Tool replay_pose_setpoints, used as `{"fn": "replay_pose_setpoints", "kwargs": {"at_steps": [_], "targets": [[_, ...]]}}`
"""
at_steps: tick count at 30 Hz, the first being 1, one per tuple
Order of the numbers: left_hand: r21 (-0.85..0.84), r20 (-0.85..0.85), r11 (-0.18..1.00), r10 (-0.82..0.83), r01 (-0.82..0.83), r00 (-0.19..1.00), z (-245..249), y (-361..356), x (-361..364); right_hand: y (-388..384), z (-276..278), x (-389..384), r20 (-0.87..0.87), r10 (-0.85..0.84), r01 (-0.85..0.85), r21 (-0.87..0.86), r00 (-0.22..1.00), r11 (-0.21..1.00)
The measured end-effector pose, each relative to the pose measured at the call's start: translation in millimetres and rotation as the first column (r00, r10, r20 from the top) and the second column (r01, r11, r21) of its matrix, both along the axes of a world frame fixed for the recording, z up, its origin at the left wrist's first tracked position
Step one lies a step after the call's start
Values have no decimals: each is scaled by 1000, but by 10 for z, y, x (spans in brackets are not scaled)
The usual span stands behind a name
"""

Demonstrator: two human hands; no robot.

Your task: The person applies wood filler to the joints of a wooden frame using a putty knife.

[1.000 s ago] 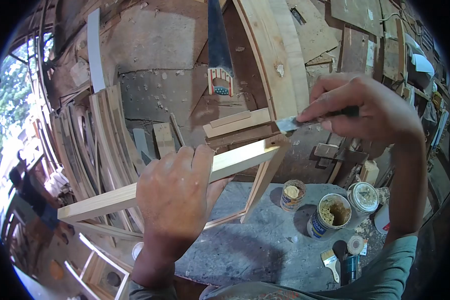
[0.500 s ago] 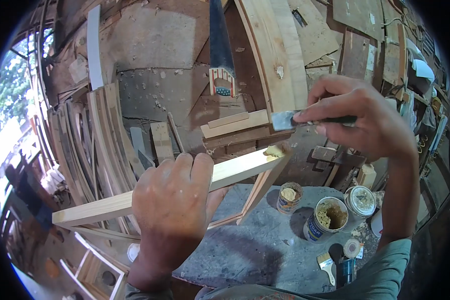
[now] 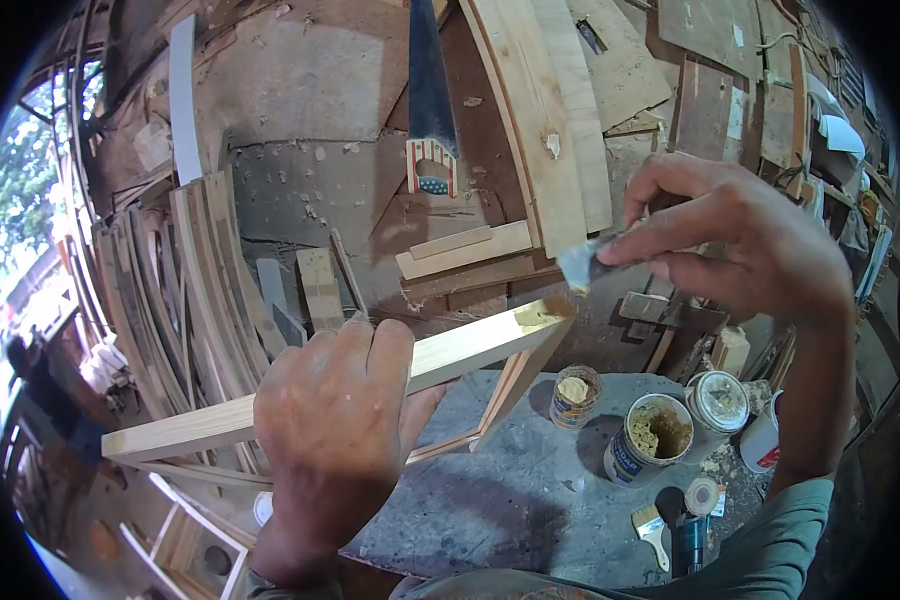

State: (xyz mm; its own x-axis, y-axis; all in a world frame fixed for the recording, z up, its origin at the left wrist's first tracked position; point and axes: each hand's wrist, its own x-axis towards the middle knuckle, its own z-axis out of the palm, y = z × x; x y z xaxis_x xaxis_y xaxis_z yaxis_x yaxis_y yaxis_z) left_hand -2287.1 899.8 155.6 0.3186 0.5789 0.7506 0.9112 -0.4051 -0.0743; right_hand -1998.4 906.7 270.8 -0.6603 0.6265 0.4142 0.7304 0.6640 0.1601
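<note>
We hold a pale wooden frame (image 3: 470, 348) aslant, yellowish paste (image 3: 536, 315) on its right-hand corner, and a flat-bladed scraper (image 3: 576, 267) near that corner.

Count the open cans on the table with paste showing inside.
2: the smaller can and, to its right, the blue-labelled can, both on the table. Others may be hidden.

One head-worn camera looked forward and down from above the person's teal-grey cloth sleeve (image 3: 792, 530), its wide, round lens bowing straight edges and blackening the corners. The bare left hand (image 3: 332, 415) and bare right hand (image 3: 745, 248) stood near it, mid-frame; the scuffed, flat grey worktop (image 3: 440, 515) lay below them, the brown, debris-strewn sheets (image 3: 310, 85) farther ahead, and bright green foliage (image 3: 8, 190) well off at the left edge.
</note>
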Motion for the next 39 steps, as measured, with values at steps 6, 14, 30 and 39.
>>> {"fn": "replay_pose_setpoints", "kwargs": {"at_steps": [6, 14, 30, 39], "targets": [[-13, 36, 1000, -22, 22, 999, 28, 4, 2, 131, -300, -82, -84, 91, -96, -62, 992, 993], [185, -24, 971, -149, 151, 989, 25, 113, -42, 108, -331, -18, -126, 120, -115, 50, 985, 992], [170, -10, 972, -163, 162, 987, 29, 128, -36, 81, -415, -28, -44, 57, -50, 158, 997, 986], [81, 27, 989, -128, 126, 991, 35, 36, 0, 65, -462, -23, -61, 77, -62, 214, 995, 975]]}}
